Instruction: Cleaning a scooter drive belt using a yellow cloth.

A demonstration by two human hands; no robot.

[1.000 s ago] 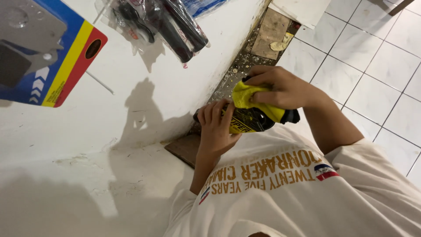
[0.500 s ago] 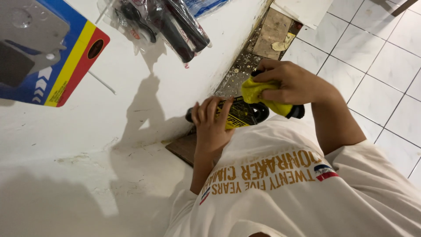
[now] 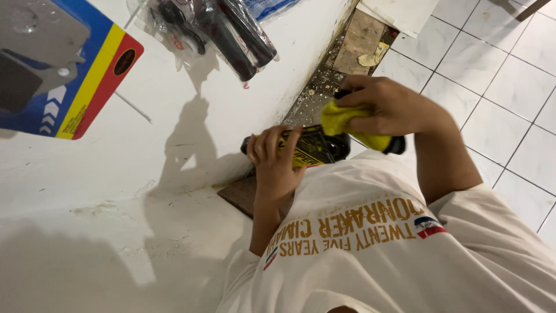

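My left hand (image 3: 277, 162) grips a black object with yellow markings (image 3: 313, 146), held level in front of my chest. My right hand (image 3: 385, 107) presses a yellow cloth (image 3: 341, 119) against the right part of that object, fingers curled over the cloth. A black end of the object (image 3: 395, 145) pokes out under my right wrist. Both hands are close to a white wall.
Hanging on the white wall (image 3: 191, 133) are a blue, yellow and red blister card with grey parts (image 3: 63, 69) and clear bags of black handle-like parts (image 3: 231, 32). White floor tiles (image 3: 492, 75), a debris-strewn strip at the wall's foot (image 3: 324, 87) and a brown board (image 3: 243, 194) lie below.
My right hand with the yellow cloth has slid up and to the right along the black object. More of the object's yellow-marked face now shows between the hands.
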